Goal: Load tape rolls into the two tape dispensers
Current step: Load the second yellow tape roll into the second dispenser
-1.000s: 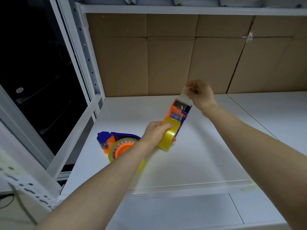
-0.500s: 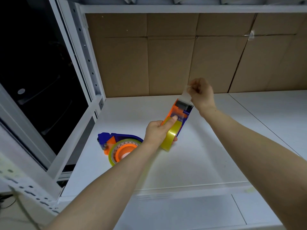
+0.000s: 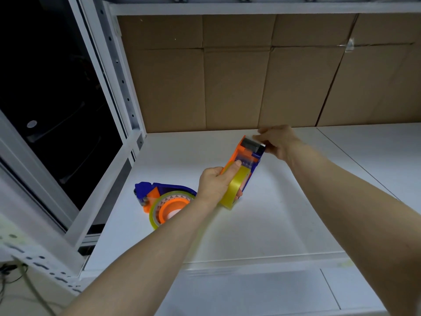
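Two tape dispensers and two tape rolls, each roll seated in one dispenser. The held dispenser [image 3: 245, 156], orange and blue, is tilting nose-up and away from the viewer above the white shelf [image 3: 273, 224]. It is carrying a yellow tape roll [image 3: 235, 190] at its rear end, the roll standing on edge. The left hand [image 3: 213, 183] is gripping this rear end, fingers curled round the body beside the roll and the thumb lying along the orange side plate. The right hand [image 3: 279, 142] is sitting at the dispenser's nose, touching the area of the grey roller [image 3: 250, 142]. It is blurred, so whether its fingers are pinching anything cannot be told. The second dispenser [image 3: 164, 187], blue with orange parts, is lying on its side on the shelf, to the left of the left hand. It is holding the second tape roll [image 3: 155, 212] round its orange hub. Brown cardboard panels [image 3: 227, 87] are lining the back of the shelf, and a white perforated upright [image 3: 120, 76] is standing at the left.
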Motion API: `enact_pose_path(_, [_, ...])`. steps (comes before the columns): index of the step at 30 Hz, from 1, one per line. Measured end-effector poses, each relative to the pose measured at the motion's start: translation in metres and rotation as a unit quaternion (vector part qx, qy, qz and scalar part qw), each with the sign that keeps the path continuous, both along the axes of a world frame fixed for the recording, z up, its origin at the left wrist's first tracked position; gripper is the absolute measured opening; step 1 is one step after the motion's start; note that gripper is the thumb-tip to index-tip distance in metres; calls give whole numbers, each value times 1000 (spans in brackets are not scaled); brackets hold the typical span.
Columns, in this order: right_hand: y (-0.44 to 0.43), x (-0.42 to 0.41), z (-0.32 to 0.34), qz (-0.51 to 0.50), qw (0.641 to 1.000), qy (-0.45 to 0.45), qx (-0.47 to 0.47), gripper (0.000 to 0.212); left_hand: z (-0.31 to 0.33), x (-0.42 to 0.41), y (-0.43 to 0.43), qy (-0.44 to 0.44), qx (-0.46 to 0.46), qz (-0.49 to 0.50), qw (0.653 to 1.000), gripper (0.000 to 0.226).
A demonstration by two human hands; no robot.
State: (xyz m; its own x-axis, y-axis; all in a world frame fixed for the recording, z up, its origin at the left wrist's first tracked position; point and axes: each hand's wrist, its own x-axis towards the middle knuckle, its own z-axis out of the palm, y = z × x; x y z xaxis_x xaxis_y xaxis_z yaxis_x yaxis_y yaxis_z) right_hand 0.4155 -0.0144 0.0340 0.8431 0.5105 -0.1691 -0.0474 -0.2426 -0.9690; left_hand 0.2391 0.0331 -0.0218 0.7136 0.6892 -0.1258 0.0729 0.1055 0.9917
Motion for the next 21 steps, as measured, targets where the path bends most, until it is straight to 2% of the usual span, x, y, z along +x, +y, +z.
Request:
enact_pose_path(3, [0, -4, -7, 29, 992, 100, -73, 18, 0, -1, 0, 1, -5, 10, 1000, 36])
enact_pose_path(6, [-4, -5, -16, 50, 968, 243, -40, 15, 0, -1, 0, 2, -4, 13, 1000, 37])
enact_pose_path(8, [-7, -9, -20, 52, 964, 258, -46, 8, 0, -2, 0, 5, -1, 14, 1000, 36])
enact_pose_path(10, [-6, -9, -19, 37, 981, 189, -39, 13, 1, -1, 0, 6, -5, 10, 1000, 37])
enact_pose_path(13, [-3, -5, -5, 20, 1000, -17, 13, 19, 1, 0, 2, 7, -7, 19, 1000, 34])
enact_pose_path(15, [-3, -10, 6, 69, 995, -61, 24, 20, 2, 1, 3, 10, 0, 19, 1000, 34])
enact_pose_path(17, [-2, -17, 7, 111, 988, -100, -27, 28, 1, 2, 2, 13, -4, 20, 1000, 35])
enact_pose_path(21, [1, -19, 6, 118, 984, -122, -55, 34, 0, 5, 4, 26, 2, 32, 999, 46])
